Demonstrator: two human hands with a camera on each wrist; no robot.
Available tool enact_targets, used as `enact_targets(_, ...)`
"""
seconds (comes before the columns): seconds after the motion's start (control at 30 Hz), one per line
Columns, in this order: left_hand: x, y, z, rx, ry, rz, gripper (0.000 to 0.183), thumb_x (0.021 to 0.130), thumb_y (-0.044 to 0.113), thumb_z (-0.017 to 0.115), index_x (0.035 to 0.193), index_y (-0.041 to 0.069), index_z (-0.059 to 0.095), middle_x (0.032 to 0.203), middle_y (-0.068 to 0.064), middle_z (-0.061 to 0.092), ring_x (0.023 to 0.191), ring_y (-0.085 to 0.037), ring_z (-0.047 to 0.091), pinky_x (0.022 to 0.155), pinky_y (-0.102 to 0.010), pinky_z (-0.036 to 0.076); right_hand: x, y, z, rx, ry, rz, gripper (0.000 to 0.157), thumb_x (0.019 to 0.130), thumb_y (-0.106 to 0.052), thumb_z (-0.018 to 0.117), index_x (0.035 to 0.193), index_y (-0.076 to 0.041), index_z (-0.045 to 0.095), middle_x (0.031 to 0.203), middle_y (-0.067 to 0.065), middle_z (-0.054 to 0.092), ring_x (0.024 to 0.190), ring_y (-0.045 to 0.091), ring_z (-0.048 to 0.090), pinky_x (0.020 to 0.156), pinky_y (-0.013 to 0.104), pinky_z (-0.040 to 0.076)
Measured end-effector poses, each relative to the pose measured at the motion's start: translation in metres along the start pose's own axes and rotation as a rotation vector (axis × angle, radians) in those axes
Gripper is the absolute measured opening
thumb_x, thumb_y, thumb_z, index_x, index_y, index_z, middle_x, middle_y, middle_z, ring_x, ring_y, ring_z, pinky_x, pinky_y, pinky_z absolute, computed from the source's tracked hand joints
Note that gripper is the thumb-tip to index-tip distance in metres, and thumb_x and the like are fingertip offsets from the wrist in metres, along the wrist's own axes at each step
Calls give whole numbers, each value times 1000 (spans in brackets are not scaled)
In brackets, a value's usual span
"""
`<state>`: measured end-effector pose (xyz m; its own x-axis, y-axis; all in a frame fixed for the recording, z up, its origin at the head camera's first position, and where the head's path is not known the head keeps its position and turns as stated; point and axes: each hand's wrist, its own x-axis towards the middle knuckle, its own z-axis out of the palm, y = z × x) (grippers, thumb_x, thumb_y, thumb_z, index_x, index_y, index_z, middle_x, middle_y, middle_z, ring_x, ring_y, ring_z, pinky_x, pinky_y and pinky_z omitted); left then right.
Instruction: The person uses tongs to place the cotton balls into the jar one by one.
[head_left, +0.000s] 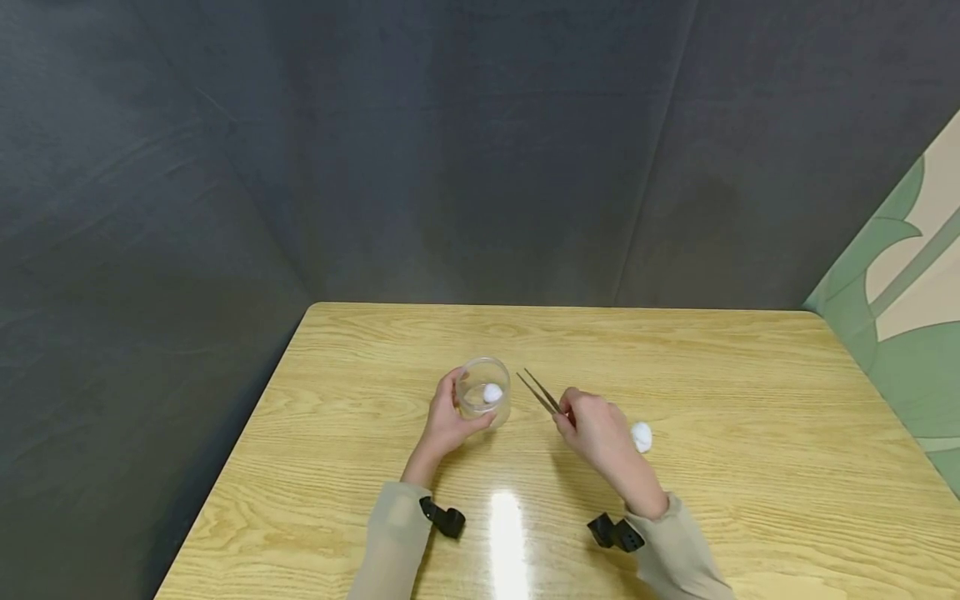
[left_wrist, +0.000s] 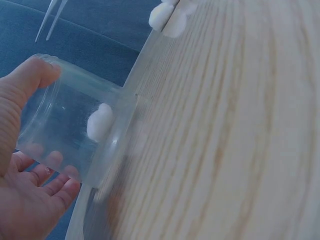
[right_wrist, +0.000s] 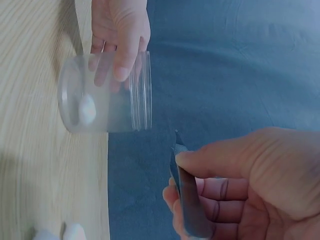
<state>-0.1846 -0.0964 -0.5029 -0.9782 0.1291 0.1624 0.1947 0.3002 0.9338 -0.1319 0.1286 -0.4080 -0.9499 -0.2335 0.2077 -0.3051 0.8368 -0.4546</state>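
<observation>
My left hand (head_left: 448, 423) grips a clear plastic jar (head_left: 506, 402), thumb on one side and fingers around the other. The jar stands upright on the table with its mouth open. A white cotton ball (head_left: 492, 392) lies on its bottom, also plain through the wall in the left wrist view. To the right of the jar, my right hand (head_left: 597, 429) pinches metal tweezers (head_left: 542, 395) between thumb and fingers. Their tips are apart, point toward the jar and hold nothing. Other white cotton balls (head_left: 641, 437) lie together on the table beside my right hand.
The wooden table (head_left: 360, 417) has a light grain and reflects a bright glare near its front. Dark cloth (head_left: 480, 167) hangs behind it and along the left. A green and beige patterned surface (head_left: 900, 333) borders the right side. Both wrists wear black camera mounts (head_left: 448, 522).
</observation>
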Motion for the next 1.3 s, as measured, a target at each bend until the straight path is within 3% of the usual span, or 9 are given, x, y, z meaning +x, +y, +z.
enact_targets(0.7,0,1,0,-24,-9,4,85,70,7,80,139,-1,31,136,-22,39,124,-39,39,99,-53,35,-12,26,-8,9,-44,75,16,84,-5,65,73,-6,54,55,-1,47,45,10,38,41,25,31)
enact_targets(0.77,-1,4,0,-20,-13,0,84,71,4,79,139,-3,30,137,-24,38,124,-41,38,99,-55,35,-13,29,-8,1,-47,80,16,85,-5,65,73,-6,54,55,-2,46,45,10,37,41,25,31)
enact_targets(0.9,-6,27,-4,-14,-26,-6,81,72,1,77,137,-9,30,135,-30,37,123,-45,37,99,-56,34,-16,36,-9,-11,-41,80,16,85,-4,64,72,-5,54,55,-1,46,45,10,37,40,24,30)
enact_targets(1.0,-6,24,-4,-17,-23,3,81,71,2,78,137,-7,31,135,-27,38,123,-44,38,98,-55,36,-17,40,-10,-10,-46,88,16,85,-4,63,72,-4,53,55,0,46,44,11,37,40,24,31)
enact_targets(1.13,0,1,-1,-8,-10,9,84,70,9,81,138,0,32,135,-21,40,124,-38,39,99,-53,36,-20,46,-11,-16,-58,97,16,84,-3,63,71,-3,53,55,0,46,44,11,38,39,25,32)
enact_targets(1.3,0,-1,0,-2,-10,14,83,70,11,81,137,-1,33,134,-21,41,123,-37,40,99,-52,37,-23,53,-11,-39,-63,101,15,84,-3,63,72,-3,54,55,0,45,45,12,38,40,26,32)
